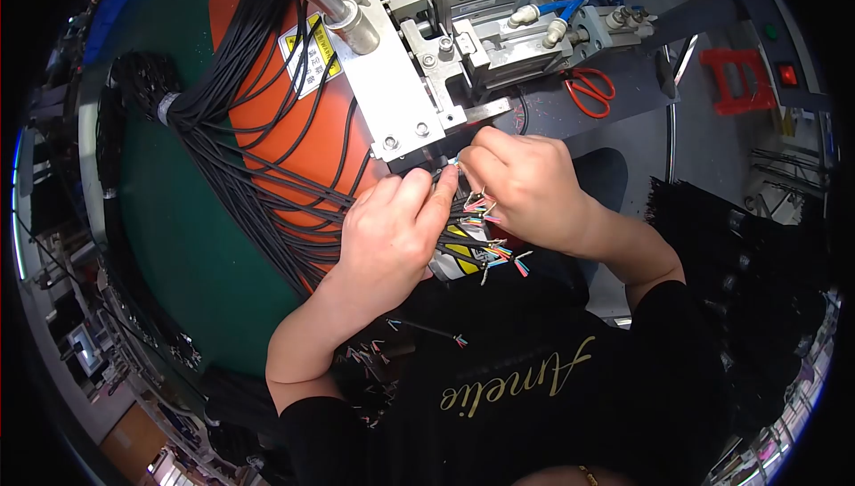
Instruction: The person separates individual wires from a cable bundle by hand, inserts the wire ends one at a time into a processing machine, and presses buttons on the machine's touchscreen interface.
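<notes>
Black cables fan out from a tied bundle across an orange surface, and several end in stripped, coloured wires below my hands. My left hand is closed at the front edge of the metal machine, its fingertips pinching something too small to make out. Close beside it, my right hand is also pinched, fingertips near the same spot. Both hands hide most of what lies between them. Coloured wire ends show just under my right hand.
Red-handled scissors lie on the grey surface right of the machine. Blue air hoses run along its top. A green mat is at the left, a red stool at the right. Cut wire pieces lie below my left forearm.
</notes>
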Tool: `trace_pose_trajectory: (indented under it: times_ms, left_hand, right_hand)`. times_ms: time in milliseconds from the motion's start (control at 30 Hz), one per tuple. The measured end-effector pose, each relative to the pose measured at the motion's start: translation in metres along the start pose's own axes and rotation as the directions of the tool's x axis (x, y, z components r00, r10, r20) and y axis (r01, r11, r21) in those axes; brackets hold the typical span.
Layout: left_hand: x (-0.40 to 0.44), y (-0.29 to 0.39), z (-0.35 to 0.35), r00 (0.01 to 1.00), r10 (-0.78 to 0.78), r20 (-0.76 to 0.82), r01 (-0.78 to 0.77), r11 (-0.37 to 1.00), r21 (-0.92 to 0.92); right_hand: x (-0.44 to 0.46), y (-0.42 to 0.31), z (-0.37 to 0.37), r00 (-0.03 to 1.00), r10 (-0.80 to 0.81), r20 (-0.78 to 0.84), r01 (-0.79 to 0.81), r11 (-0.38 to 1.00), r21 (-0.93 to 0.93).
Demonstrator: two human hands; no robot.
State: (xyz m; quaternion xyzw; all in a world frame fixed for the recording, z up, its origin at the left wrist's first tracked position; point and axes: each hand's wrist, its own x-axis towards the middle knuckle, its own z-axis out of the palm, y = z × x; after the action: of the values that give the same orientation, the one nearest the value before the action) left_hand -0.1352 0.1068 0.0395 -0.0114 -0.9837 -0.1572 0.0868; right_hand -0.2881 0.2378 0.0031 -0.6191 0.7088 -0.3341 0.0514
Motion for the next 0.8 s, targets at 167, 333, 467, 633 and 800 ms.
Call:
trace_pose_trajectory:
  times_ms: [167, 333, 467, 633, 800]
  left_hand:
    - [0.005, 0.000, -0.002, 0.997, 0.016, 0.075, -0.020, 0.999, 0.046]
    - [0.005, -0.002, 0.000, 0.999, 0.004, 0.032, -0.006, 0.998, 0.061]
    - [-0.004, -0.002, -0.002, 0.995, -0.092, -0.024, 0.091, 0.995, -0.044]
    - [-0.028, -0.007, -0.004, 0.973, -0.203, -0.110, 0.202, 0.979, -0.018]
    - [-0.027, -0.011, 0.008, 0.966, -0.188, -0.176, 0.177, 0.981, -0.078]
  right_hand:
    - [0.007, 0.012, -0.008, 0.997, -0.012, 0.078, 0.007, 0.998, 0.063]
    - [0.000, 0.016, 0.008, 0.994, 0.018, -0.108, 0.004, 0.979, 0.206]
    - [0.001, 0.019, 0.006, 0.985, 0.159, 0.064, -0.171, 0.898, 0.406]
    - [0.001, 0.017, 0.003, 0.912, 0.341, 0.226, -0.408, 0.717, 0.565]
    - [-0.006, 0.004, 0.001, 0.965, 0.255, 0.069, -0.240, 0.740, 0.628]
